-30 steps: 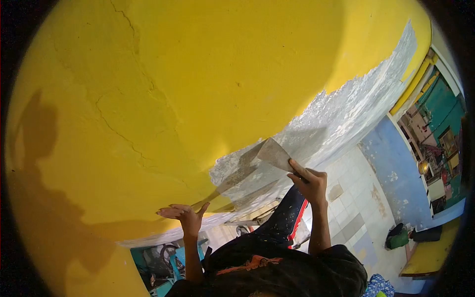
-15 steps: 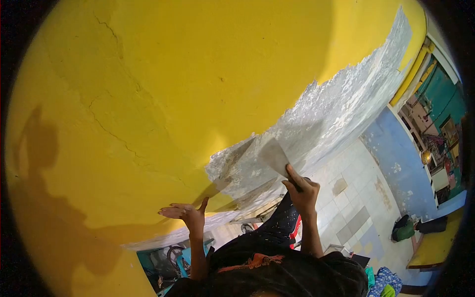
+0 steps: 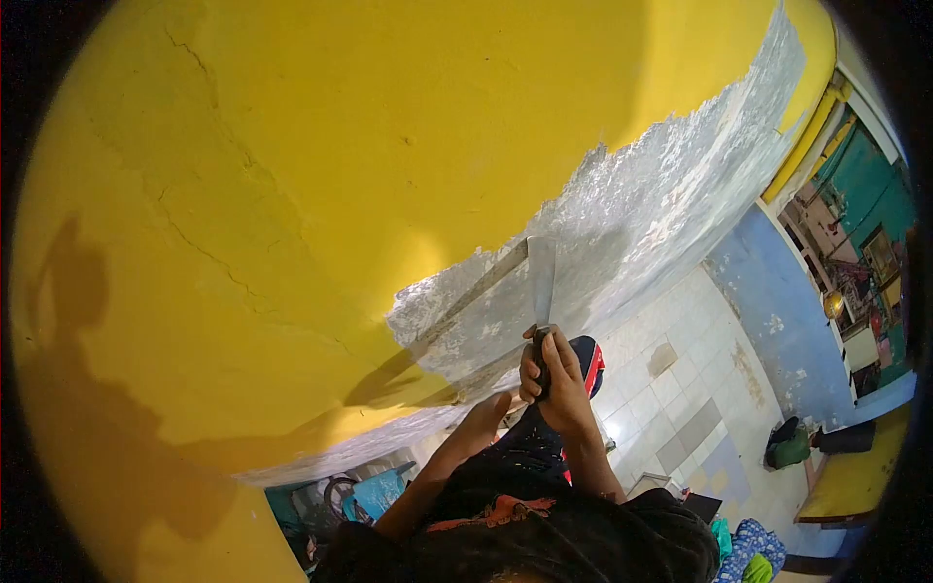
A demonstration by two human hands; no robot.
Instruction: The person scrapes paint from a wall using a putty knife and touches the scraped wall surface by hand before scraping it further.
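Observation:
My right hand point(image 3: 562, 374) is wrapped round the dark handle of a putty knife point(image 3: 542, 280), whose metal blade points up, in front of the bared grey patch point(image 3: 641, 204) on the wall. Whether the blade touches the wall I cannot tell. My left hand point(image 3: 483, 421) is low, just left of the right one and close to the wall's lower part. It is turned so that most of its fingers are hidden. Yellow paint covers the rest of the wall point(image 3: 321, 146), ending in a ragged edge along the patch.
Thin cracks run down the yellow wall on the left. Below lies a tiled floor point(image 3: 671, 389). A blue wall point(image 3: 777, 301) and an opening with cluttered items stand at the right. Patterned cloth point(image 3: 753, 549) lies at lower right, and a blue object point(image 3: 377, 496) at lower left.
My left hand, spread near the wall before, has swung down and right toward my right hand. The putty knife has turned from tilted leftward to nearly upright, its blade seen more edge-on.

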